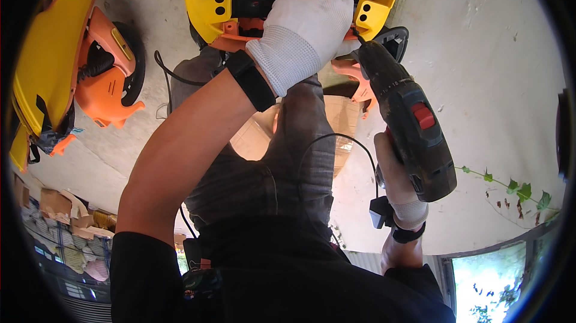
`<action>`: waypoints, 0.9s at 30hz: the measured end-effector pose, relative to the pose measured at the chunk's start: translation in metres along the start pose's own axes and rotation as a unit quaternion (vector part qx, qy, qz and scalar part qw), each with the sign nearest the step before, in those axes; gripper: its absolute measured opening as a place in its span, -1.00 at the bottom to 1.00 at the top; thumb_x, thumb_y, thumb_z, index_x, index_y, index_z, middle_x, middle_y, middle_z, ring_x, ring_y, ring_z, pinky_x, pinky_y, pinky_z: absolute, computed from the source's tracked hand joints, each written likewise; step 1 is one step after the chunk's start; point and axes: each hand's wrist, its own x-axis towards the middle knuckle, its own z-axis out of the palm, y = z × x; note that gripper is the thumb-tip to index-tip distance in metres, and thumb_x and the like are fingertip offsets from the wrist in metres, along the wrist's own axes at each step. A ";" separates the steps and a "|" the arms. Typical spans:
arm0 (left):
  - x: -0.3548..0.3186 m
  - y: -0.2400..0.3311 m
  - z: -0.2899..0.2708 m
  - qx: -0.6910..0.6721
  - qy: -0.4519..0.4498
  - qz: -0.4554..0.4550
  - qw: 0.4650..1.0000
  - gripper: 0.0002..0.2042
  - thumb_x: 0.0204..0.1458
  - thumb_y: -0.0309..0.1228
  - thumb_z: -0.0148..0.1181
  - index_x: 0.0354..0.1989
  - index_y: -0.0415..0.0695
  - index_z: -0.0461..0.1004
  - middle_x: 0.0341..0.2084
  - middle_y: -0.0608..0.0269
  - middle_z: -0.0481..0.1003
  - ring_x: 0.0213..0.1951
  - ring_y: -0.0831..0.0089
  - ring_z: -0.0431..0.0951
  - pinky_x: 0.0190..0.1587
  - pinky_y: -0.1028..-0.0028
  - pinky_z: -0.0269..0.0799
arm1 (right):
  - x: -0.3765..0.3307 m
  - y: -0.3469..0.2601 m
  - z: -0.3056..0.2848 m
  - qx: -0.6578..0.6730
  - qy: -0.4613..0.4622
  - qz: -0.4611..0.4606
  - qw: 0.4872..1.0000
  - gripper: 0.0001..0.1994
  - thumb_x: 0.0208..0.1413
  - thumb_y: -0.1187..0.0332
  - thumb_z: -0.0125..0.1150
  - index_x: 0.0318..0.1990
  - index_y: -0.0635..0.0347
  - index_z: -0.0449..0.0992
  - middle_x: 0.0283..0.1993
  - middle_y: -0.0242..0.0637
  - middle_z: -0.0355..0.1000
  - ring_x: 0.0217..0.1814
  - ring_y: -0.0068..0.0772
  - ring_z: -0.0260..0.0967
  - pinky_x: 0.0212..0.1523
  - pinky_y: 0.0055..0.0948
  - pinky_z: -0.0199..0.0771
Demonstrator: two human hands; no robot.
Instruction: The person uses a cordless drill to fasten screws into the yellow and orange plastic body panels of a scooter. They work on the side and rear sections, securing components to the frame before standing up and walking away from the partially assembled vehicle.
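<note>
A black cordless drill (414, 125) with a red switch is gripped in my gloved right hand (393, 176). Its bit end points up and left to the corner of a yellow plastic shell (207, 14) with orange parts, which looks like a toy vehicle body. Over that shell's near end lies my left hand (306, 29) in a white knit glove, fingers curled and thumb close to the drill's tip. What the left fingers hold, if anything, is hidden. A black bar (252, 5) runs across the shell beside the left hand.
To the left stand another yellow shell (54, 41) and an orange plastic piece (102, 98). Cardboard (345, 122) lies on the floor between my legs. A black cable (351, 137) loops near my right arm. A green vine (523, 191) trails at the right.
</note>
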 end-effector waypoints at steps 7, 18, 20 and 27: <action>0.001 0.000 0.001 -0.023 -0.007 -0.009 1.000 -0.50 -0.11 -0.01 0.40 -0.16 -0.14 0.47 -0.30 0.22 0.47 -0.22 0.34 0.58 -0.25 0.37 0.58 | 0.009 -0.010 -0.013 -0.064 -0.027 -0.018 0.997 -0.77 0.16 0.48 0.26 -0.02 0.11 0.55 -0.25 -0.27 0.59 -0.22 -0.34 0.60 -0.28 -0.42 0.61; -0.001 -0.001 -0.002 -0.036 -0.013 -0.016 0.999 -0.53 -0.08 -0.01 0.40 -0.14 -0.13 0.53 -0.27 0.23 0.51 -0.22 0.38 0.61 -0.21 0.36 0.59 | 0.023 -0.030 -0.021 -0.131 -0.007 -0.016 0.991 -0.84 0.08 0.50 0.35 -0.18 0.21 0.57 -0.41 -0.31 0.55 -0.39 -0.46 0.53 -0.33 -0.44 0.55; -0.002 -0.001 -0.001 -0.032 -0.014 -0.025 0.999 -0.55 -0.07 -0.05 0.40 -0.15 -0.13 0.53 -0.28 0.23 0.51 -0.22 0.38 0.61 -0.22 0.36 0.59 | 0.031 -0.032 -0.026 -0.129 -0.037 -0.025 0.991 -0.84 0.08 0.51 0.35 -0.17 0.21 0.56 -0.39 -0.28 0.56 -0.36 -0.44 0.55 -0.33 -0.44 0.56; 0.001 0.001 0.006 -0.014 0.001 -0.008 1.000 -0.74 0.02 -0.29 0.30 -0.17 -0.15 0.53 -0.30 0.23 0.52 -0.23 0.36 0.62 -0.24 0.35 0.59 | 0.045 -0.050 -0.023 -0.123 -0.061 -0.001 0.990 -0.83 0.06 0.51 0.35 -0.20 0.27 0.52 -0.45 -0.23 0.51 -0.46 -0.42 0.48 -0.41 -0.44 0.50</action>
